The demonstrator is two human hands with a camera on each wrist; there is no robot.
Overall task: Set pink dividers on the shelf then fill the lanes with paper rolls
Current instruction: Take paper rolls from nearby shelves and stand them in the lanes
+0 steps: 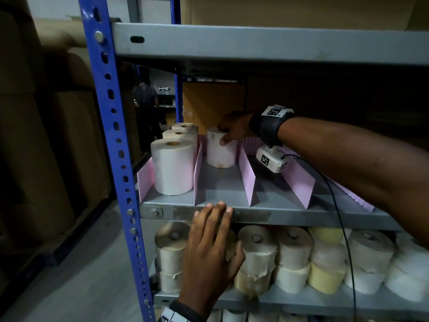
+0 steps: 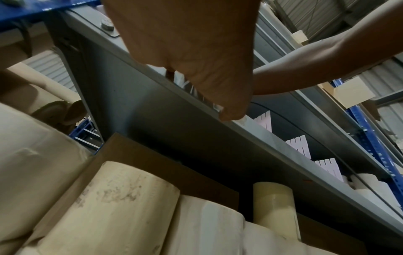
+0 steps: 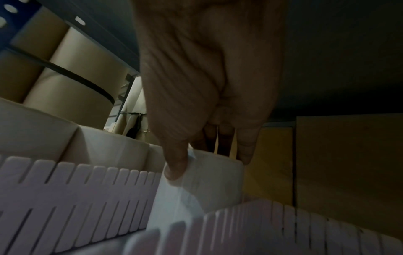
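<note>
Several pink dividers [image 1: 248,175] stand upright on the grey middle shelf [image 1: 255,196], forming lanes. The leftmost lane holds three white paper rolls [image 1: 173,167] in a row. In the second lane a single roll [image 1: 221,151] stands upright at the back; my right hand [image 1: 228,132] grips its top, thumb on the near side and fingers over the rim, as the right wrist view shows on the roll [image 3: 202,179]. My left hand [image 1: 212,231] lies flat with straight fingers against the shelf's front edge [image 2: 174,141], holding nothing.
The lower shelf [image 1: 290,300] is packed with stacked white, cream and yellow rolls [image 1: 292,259]. A blue perforated upright [image 1: 111,126] bounds the left side. A brown cardboard box [image 1: 213,101] sits behind the lanes. A black cable [image 1: 339,217] hangs from my right wrist.
</note>
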